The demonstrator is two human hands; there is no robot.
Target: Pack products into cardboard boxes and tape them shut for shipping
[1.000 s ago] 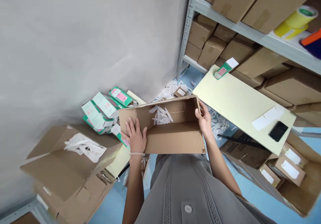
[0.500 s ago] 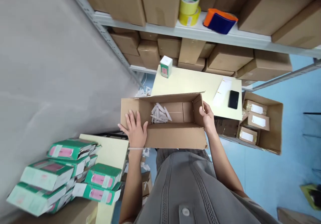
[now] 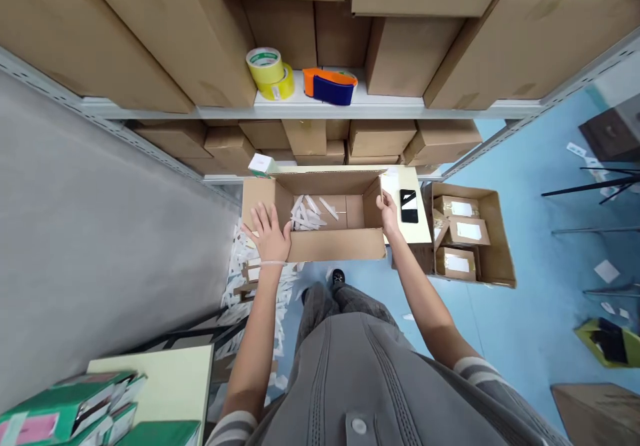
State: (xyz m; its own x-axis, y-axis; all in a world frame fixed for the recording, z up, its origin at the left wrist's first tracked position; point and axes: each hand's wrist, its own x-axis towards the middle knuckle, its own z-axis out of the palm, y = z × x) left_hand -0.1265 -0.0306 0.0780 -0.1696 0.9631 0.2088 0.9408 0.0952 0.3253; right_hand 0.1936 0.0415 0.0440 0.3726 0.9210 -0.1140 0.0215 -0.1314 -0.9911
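An open cardboard box (image 3: 337,245) is in front of me over the cream table, its flaps folded outward. Inside, toward its left end, lies a small heap of white paper strips (image 3: 306,215). My left hand (image 3: 271,238) rests on the left flap with its fingers spread. At the opposite end, my right hand (image 3: 389,215) grips the box's right wall, thumb at the rim and the other fingers partly hidden. A white and green carton (image 3: 262,164) stands just behind the box's left end, partly covered by it.
A black phone (image 3: 409,207) lies on the table (image 3: 421,231). To the right, a large carton (image 3: 501,246) holds several labelled boxes. Yellow tape rolls (image 3: 270,73) and an orange and blue tape dispenser (image 3: 330,87) sit on the shelf (image 3: 400,105). Paper scraps (image 3: 240,259) litter the floor at left.
My view has shifted rightward and upward, bringing in more shelf and floor. The box and both hands appear closer to the shelf, and the box now hides more of the white and green carton.
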